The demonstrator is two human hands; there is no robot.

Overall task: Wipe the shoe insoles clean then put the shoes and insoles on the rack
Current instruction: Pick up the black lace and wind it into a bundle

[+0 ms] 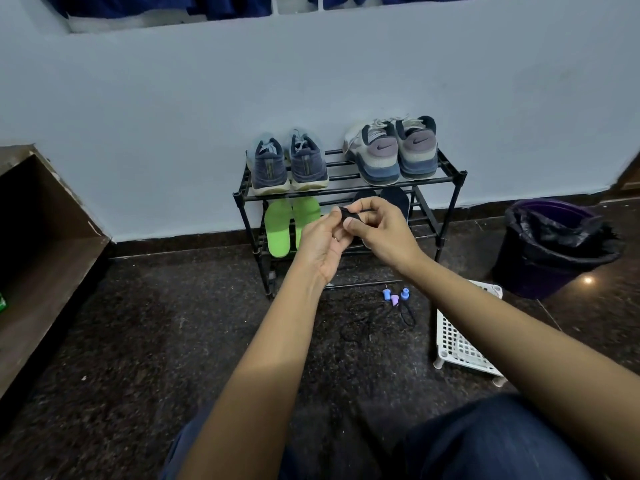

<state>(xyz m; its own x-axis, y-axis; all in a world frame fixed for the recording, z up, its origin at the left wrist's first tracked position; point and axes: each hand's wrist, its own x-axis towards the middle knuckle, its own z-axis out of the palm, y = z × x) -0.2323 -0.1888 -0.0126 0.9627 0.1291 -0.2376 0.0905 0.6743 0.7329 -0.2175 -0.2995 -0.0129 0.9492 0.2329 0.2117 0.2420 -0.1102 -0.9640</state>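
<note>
left grip point(320, 242) and right grip point(379, 225) pinch one small black thing point(346, 213) (unclear what) before the rack point(462, 175).

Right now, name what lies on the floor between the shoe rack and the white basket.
Head view: blue and purple pegs and a black cord.

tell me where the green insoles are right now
In the head view, the green insoles sit side by side on the left of the black rack's second shelf, right under the dark blue shoes and just left of the left hand.
</note>
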